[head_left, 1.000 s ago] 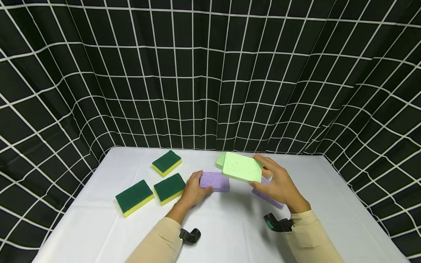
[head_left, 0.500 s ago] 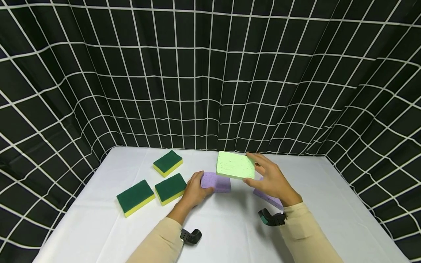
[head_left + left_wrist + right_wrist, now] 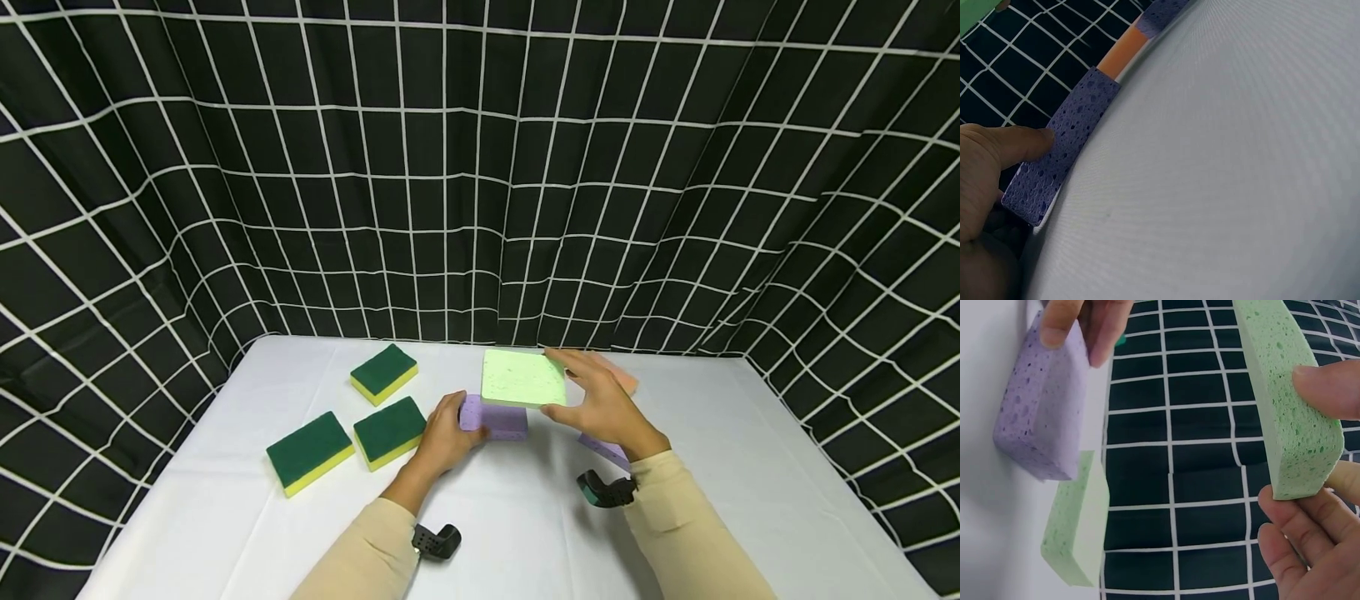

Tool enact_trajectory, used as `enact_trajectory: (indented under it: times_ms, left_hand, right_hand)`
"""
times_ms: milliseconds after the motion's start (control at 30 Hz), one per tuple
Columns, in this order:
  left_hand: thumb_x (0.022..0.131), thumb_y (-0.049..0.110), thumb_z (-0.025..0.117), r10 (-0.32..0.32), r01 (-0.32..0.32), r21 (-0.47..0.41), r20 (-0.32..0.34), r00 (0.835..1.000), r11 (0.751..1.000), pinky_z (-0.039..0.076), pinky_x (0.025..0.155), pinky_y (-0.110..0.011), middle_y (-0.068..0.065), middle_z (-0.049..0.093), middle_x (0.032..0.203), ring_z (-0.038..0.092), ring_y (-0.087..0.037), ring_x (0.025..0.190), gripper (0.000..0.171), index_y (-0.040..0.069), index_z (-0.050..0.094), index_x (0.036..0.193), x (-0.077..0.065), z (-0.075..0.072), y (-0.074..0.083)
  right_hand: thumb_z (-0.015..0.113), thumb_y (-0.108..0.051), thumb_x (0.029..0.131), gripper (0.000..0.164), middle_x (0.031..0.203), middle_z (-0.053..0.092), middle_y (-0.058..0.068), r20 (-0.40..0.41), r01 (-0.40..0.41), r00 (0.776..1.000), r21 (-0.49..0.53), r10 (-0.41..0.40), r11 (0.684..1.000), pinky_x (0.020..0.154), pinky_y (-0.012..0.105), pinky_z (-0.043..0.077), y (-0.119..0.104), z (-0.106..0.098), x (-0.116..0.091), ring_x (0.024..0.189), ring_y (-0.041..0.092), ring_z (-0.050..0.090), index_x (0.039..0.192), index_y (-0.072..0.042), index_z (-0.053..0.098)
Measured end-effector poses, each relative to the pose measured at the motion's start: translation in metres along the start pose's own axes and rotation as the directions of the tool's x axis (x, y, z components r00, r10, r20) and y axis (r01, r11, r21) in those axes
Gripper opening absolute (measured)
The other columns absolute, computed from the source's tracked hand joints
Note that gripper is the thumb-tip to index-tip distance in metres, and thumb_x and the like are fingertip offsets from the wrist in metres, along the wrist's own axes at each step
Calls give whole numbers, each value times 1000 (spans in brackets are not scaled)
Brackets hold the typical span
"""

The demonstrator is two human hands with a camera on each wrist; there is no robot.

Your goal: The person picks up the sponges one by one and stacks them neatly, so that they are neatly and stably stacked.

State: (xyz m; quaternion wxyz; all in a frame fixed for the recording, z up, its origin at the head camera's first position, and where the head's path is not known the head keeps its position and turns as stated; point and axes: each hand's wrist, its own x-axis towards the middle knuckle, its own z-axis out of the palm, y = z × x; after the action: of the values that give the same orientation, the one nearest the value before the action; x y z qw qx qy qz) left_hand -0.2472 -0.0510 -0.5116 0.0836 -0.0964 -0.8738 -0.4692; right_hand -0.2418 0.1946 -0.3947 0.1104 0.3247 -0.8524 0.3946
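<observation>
My left hand (image 3: 444, 437) grips the left end of a purple sponge (image 3: 506, 422) that lies on the white table; its thumb lies along the near side in the left wrist view. Above and slightly behind that sponge, my right hand (image 3: 600, 408) holds a light green sponge (image 3: 522, 379) in the air by its right end, between thumb and fingers. In the right wrist view a second green sponge (image 3: 1075, 531) rests on the table beyond the purple one; the held sponge hides it in the head view.
Behind my right hand lies an orange sponge (image 3: 621, 373), and a second purple sponge (image 3: 606, 451) shows partly under that hand. To the left are three green-and-yellow scrub sponges (image 3: 309, 450). A black gridded curtain (image 3: 465, 167) encloses the back and sides of the table (image 3: 517, 525).
My right hand has carried the green sponge leftward until it hangs over the back of the purple sponge. More of the orange sponge shows now. The left hand has stayed in place.
</observation>
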Motion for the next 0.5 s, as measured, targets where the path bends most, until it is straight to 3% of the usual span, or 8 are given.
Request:
enact_trajectory:
  times_ms: [500]
  left_hand:
    - [73, 16, 83, 22, -22, -42, -6, 1000, 999, 38, 101, -48, -23, 51, 129, 49, -38, 120, 72, -9, 49, 131, -1, -2, 1]
  right_hand:
    - [82, -6, 69, 77, 135, 52, 11, 38, -34, 999, -7, 34, 999, 94, 48, 42, 11, 21, 12, 116, 27, 51, 139, 0, 49]
